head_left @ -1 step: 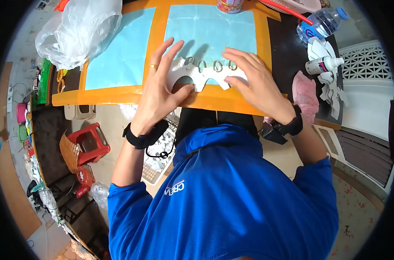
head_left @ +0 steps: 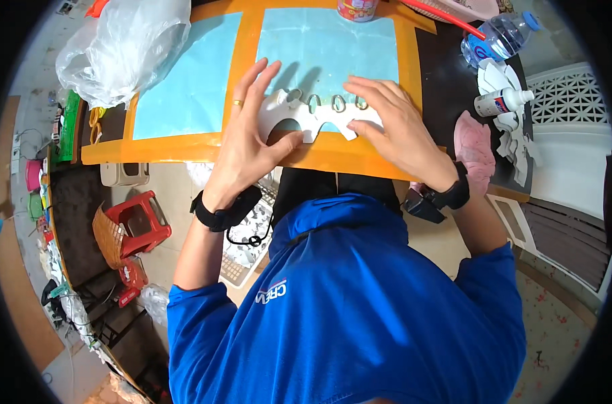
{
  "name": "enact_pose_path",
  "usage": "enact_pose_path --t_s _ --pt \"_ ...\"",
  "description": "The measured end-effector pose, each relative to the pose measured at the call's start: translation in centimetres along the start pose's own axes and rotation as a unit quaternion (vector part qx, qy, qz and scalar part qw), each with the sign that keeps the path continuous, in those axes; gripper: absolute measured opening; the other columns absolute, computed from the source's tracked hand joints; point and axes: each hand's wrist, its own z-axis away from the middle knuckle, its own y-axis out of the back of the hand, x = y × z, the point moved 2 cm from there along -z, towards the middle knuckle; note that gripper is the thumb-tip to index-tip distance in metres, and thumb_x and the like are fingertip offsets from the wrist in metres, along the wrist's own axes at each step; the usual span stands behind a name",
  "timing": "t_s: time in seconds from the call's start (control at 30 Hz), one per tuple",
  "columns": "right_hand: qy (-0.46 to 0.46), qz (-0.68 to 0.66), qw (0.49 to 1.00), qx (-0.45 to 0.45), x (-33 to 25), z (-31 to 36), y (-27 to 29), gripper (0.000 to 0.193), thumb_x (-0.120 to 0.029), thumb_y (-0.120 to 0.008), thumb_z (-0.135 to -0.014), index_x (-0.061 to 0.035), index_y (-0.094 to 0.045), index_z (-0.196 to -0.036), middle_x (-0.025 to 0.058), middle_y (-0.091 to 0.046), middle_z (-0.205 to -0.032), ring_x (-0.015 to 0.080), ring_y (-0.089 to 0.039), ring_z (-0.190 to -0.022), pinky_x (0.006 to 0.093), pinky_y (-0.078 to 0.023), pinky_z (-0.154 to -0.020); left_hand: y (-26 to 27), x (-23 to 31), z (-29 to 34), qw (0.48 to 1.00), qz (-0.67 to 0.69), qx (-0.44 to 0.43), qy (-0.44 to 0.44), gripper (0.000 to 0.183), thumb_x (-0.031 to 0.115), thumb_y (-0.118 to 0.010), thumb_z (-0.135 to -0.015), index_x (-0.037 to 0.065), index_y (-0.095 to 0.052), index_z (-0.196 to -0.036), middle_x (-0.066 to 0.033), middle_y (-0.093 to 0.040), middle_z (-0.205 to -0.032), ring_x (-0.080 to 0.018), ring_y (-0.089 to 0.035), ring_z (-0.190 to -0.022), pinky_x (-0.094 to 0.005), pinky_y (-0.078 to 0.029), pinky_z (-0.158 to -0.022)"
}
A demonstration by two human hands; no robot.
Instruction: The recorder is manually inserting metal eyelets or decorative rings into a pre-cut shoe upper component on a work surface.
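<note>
Bright light, soft shadows on blue sheet [head_left: 340,44], edges curved, rim black

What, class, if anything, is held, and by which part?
Cannot be told: left grip and right grip frame opposite ends of a white, scalloped, flat piece.

Here's the bare left hand [head_left: 249,135], a gold-coloured band ring [head_left: 238,103] on one finger, its fingers [head_left: 269,77] pointing up and away, the thumb [head_left: 287,143] slanting inward with a wide gap between! Opposite, well apart, the bare right hand [head_left: 410,135] slants inward, fingertips [head_left: 353,81] leftward, thumb spread below them. Black wrist straps [head_left: 224,210] circle both wrists; bare forearms [head_left: 198,259] angle in from loose blue fabric sleeves [head_left: 198,316], elbows wider than the hands.
</note>
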Motion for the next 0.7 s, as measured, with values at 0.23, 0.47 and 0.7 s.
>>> enact_pose_path --t_s 0.23,0.47,0.7 --pt "0.043 -0.014 0.999 0.009 0.3 -1.4 0.2 0.053 -0.015 -0.078 -0.092 -0.0034 -0.062 -0.142 0.0149 -0.065 -0.143 0.0348 -0.054 -0.132 0.0452 -0.047 -0.11 0.7 -0.9 -0.8 0.982 0.184 -0.016 0.036 0.088 -0.015 -0.07 -0.085 0.009 -0.04 -0.164 -0.0129 -0.051 -0.16 -0.0163 -0.065 -0.109 -0.0327 -0.056 -0.101" --pt "-0.023 -0.108 0.986 -0.128 1.4 -3.9 1.0 0.035 -0.012 -0.076 -0.095 -0.0023 -0.071 -0.128 0.0109 -0.073 -0.114 0.0237 -0.067 -0.108 0.0368 -0.053 -0.1 1.9 -0.5 -2.1 0.993 0.084 -0.046 -0.068 0.086 -0.011 -0.075 -0.086 0.01 -0.044 -0.164 -0.016 -0.056 -0.156 -0.0154 -0.064 -0.109 -0.033 -0.053 -0.103" --pt "-0.142 -0.264 0.95 -0.087 1.7 -4.4 0.9 0.02 -0.005 -0.073 -0.097 0.0022 -0.073 -0.116 0.0068 -0.075 -0.096 0.013 -0.071 -0.089 0.0285 -0.057 -0.081 0.5 0.3 0.1 0.975 0.043 0.21 0.049 0.034 -0.004 -0.074 -0.094 0.002 -0.064 -0.127 -0.0107 -0.07 -0.13 -0.0175 -0.065 -0.112 -0.0311 -0.052 -0.099"
